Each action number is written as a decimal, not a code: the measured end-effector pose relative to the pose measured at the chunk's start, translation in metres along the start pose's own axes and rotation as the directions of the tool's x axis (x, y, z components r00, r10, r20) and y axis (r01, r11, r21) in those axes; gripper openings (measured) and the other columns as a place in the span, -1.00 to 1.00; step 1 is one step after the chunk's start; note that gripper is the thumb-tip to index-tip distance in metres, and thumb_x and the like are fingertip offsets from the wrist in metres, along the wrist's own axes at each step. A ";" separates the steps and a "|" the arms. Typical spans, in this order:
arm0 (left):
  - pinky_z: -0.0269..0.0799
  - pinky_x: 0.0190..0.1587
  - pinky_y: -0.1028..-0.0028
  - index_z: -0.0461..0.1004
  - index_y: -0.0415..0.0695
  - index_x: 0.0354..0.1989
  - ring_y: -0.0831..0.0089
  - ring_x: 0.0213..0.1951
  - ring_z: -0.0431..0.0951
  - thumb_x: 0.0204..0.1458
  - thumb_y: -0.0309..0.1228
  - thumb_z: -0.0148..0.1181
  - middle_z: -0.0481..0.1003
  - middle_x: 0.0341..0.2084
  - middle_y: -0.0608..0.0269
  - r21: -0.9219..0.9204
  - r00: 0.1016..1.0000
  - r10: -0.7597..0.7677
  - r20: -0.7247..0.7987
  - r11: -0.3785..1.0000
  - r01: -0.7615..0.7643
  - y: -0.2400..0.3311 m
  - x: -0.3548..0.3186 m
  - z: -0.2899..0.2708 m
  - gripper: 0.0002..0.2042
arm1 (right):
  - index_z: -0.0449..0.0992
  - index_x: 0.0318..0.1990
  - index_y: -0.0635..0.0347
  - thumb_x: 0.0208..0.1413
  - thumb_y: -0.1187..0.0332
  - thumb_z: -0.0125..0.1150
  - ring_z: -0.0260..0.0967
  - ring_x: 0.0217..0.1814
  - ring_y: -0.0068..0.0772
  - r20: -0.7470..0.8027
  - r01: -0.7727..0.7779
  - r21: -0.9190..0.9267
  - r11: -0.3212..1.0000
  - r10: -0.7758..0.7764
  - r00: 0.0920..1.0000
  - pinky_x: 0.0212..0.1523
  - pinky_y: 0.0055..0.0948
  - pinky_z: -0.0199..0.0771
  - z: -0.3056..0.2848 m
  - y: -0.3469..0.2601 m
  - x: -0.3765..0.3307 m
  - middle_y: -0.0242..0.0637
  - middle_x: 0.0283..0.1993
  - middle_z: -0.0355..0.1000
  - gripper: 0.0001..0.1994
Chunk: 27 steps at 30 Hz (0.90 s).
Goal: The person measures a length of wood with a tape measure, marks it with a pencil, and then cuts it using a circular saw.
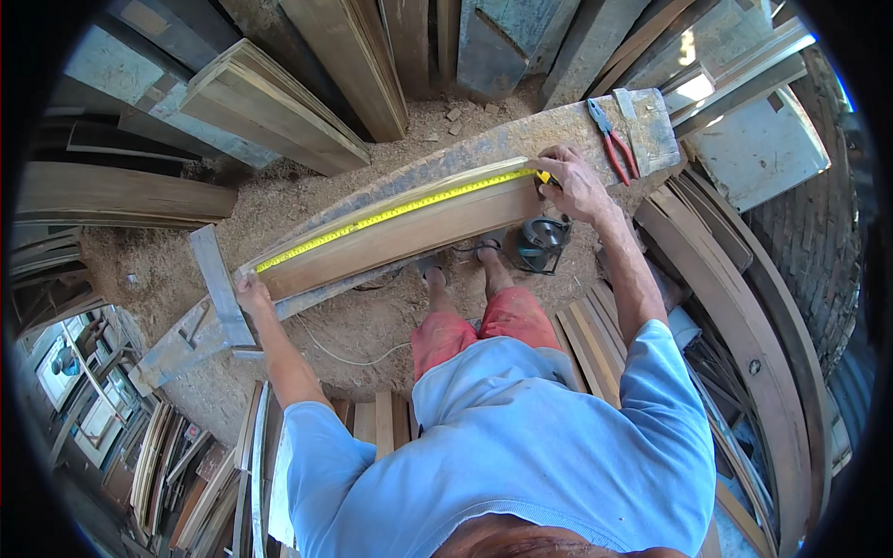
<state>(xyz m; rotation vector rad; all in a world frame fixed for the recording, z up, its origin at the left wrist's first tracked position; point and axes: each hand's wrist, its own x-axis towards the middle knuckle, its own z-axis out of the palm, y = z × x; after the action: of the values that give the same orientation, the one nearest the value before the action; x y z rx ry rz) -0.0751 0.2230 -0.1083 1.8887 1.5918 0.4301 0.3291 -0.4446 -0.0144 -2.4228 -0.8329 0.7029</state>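
Left hand (251,293) is pinning the tape measure (391,214) end at the board's (400,237) left end; right hand (572,181) is pinching the tape case at the right end. Board is lying along the workbench (558,121). Measuring step; next likely needs marking the length. Pliers (614,144) are lying near the bench's right end.

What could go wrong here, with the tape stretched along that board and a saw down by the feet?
The yellow tape measure is held only at its ends, by the left hand and the right hand; if either slips, it could snap back or give a wrong reading.

The circular saw and its cord lie on the sawdust beside the sandalled feet, a likely trip or toe hazard.

The red pliers rest near the workbench end and might get knocked off.
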 end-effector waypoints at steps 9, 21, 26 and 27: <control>-0.27 0.56 -0.20 -0.14 -0.17 0.58 -0.31 0.57 -0.20 -0.11 0.36 0.42 -0.16 0.56 -0.34 0.001 0.359 0.756 0.547 0.428 -0.904 0.194 -0.257 0.100 0.26 | 0.62 0.14 0.13 -0.05 0.51 0.30 0.45 0.16 0.07 0.077 -0.035 0.137 0.990 0.025 0.997 0.23 -0.10 0.43 -0.002 -0.012 -0.020 -0.02 0.05 0.51 -0.51; -0.17 0.50 -0.26 0.04 0.54 0.58 -0.22 0.48 0.07 -0.49 -0.04 0.71 0.13 0.44 -0.17 0.036 0.174 0.498 0.850 0.274 -0.961 0.238 -0.276 0.161 0.29 | 0.45 0.31 0.13 0.07 0.35 0.30 0.42 0.22 0.18 -0.296 -0.207 0.182 0.961 0.255 0.921 0.26 -0.03 0.42 0.013 0.050 -0.026 0.11 0.12 0.46 -0.42; -0.08 0.46 -0.24 0.08 0.55 0.56 -0.19 0.40 0.16 -0.50 -0.07 0.70 0.18 0.37 -0.10 0.093 0.243 0.477 0.845 0.318 -0.944 0.248 -0.260 0.163 0.26 | 0.32 0.42 0.12 0.08 0.28 0.40 0.28 0.39 0.20 -0.341 -0.464 -0.019 0.886 0.430 0.836 0.38 0.03 0.31 0.018 0.058 -0.024 0.08 0.31 0.33 -0.29; -0.08 0.45 -0.24 0.09 0.55 0.55 -0.19 0.39 0.16 -0.50 -0.08 0.70 0.18 0.37 -0.10 0.098 0.252 0.464 0.849 0.331 -0.938 0.250 -0.257 0.163 0.26 | 0.30 0.42 0.10 0.08 0.29 0.40 0.26 0.39 0.21 -0.326 -0.488 -0.041 0.872 0.450 0.831 0.37 0.04 0.33 0.020 0.062 -0.025 0.07 0.32 0.31 -0.28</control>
<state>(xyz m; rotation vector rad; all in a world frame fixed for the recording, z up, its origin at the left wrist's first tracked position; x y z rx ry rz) 0.1586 -0.0854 -0.0335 2.7942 0.0754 -0.5468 0.3255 -0.4992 -0.0580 -2.7864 -0.1481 0.4247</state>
